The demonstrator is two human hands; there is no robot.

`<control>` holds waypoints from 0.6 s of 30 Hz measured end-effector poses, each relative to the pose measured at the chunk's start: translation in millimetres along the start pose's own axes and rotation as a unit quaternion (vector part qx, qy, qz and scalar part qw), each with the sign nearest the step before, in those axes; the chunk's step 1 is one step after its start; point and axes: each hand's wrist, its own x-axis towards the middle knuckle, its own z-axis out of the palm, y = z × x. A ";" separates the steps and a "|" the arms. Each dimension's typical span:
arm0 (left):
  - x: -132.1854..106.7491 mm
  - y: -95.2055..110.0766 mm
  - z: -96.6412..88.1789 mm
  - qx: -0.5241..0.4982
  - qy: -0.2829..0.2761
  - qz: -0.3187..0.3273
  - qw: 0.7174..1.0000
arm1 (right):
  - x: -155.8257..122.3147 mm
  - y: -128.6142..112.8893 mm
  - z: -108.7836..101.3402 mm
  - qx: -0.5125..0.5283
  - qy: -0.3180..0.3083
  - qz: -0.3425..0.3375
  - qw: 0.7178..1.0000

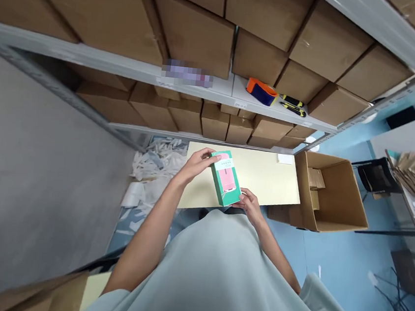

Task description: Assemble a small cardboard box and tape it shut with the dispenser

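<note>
Between my hands is a green retail box (230,180) with a pink device pictured on its front. My left hand (198,164) grips its upper left corner, the thumb lying across the front. The fingers of my right hand (250,203) close on the lower right corner. The box is tilted and held over the near edge of the pale yellow tabletop (268,176). A small white card or label stack (285,159) lies at the table's far right corner.
Shelves packed with brown cartons (194,30) rise ahead. A tape roll (261,92) and box cutters (293,105) lie on the shelf edge. An open carton (340,194) with small brown boxes stands at right. White scrap paper (158,162) heaps at left beside a grey wall (42,173).
</note>
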 end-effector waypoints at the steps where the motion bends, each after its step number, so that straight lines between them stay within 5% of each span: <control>1: 8.7 -0.1 4.0 0.012 -0.009 0.001 1.000 | 0.1 0.3 2.8 0.011 0.012 0.000 1.000; 5: 37.2 0.3 19.9 0.024 -0.027 0.002 0.999 | 4.8 -7.5 4.2 0.017 0.048 -0.024 0.998; 10: 57.9 0.9 25.5 0.010 0.002 -0.071 0.997 | 12.9 -41.7 -6.8 -0.081 0.015 -0.113 0.990; 15: 56.1 -0.8 24.1 0.001 -0.051 -0.143 0.988 | 27.5 -93.3 -9.2 -0.292 0.008 -0.233 0.927; 18: 48.5 -4.3 22.2 0.018 -0.073 -0.202 0.977 | 51.8 -120.3 -4.6 -0.302 -0.035 -0.297 0.905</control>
